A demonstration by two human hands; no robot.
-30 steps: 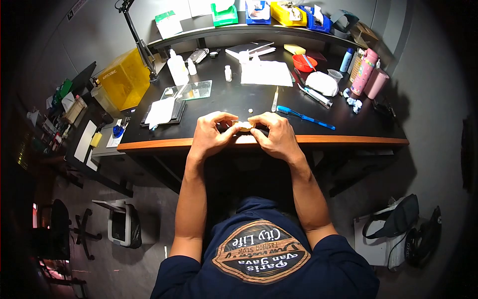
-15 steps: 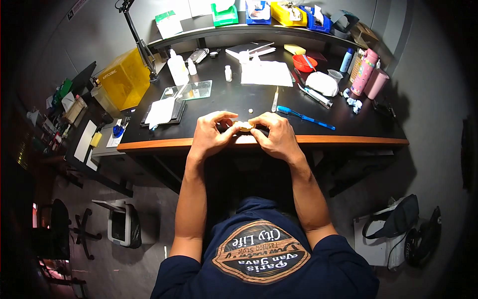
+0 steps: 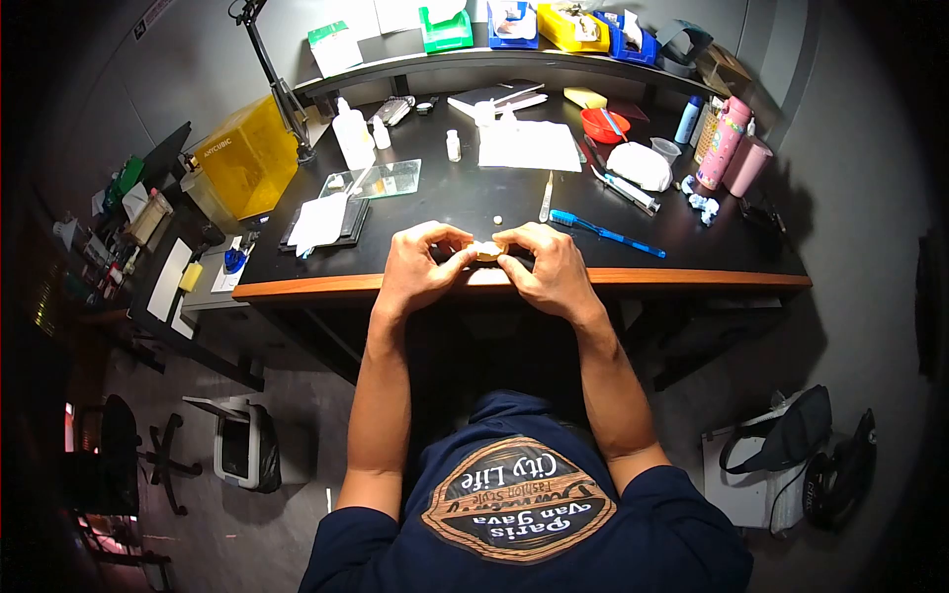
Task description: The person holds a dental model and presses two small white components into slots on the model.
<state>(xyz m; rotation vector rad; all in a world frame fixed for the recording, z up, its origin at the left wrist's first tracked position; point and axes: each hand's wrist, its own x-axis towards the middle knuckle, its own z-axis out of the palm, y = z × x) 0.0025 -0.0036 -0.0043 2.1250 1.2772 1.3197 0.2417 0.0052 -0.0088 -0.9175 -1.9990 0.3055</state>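
Note:
Between my two hands, at the table's front edge, is a small yellowish piece with a white part [image 3: 487, 251], which looks like a dental model. My left hand [image 3: 425, 265] pinches its left end between thumb and fingers. The right end is pinched by my right hand [image 3: 549, 269]. My fingertips cover both ends, so its full shape is hidden. Just beyond it lies a small whitish bit [image 3: 497, 220]. A blue toothbrush [image 3: 608, 234] rests to the right of my right hand, with a slim metal tool [image 3: 547, 197] near its bristle end.
Left on the black table [image 3: 445, 203] are a glass plate [image 3: 395, 178], a white cloth [image 3: 318, 223] and a white bottle [image 3: 353, 136]. White paper [image 3: 529, 146] lies at the back. On the right are a red bowl [image 3: 601, 126], a syringe [image 3: 631, 192] and a pink bottle [image 3: 725, 143].
The piece between my hands has tilted very slightly. Both hands stay almost in the same place, and the things on the table have not moved.

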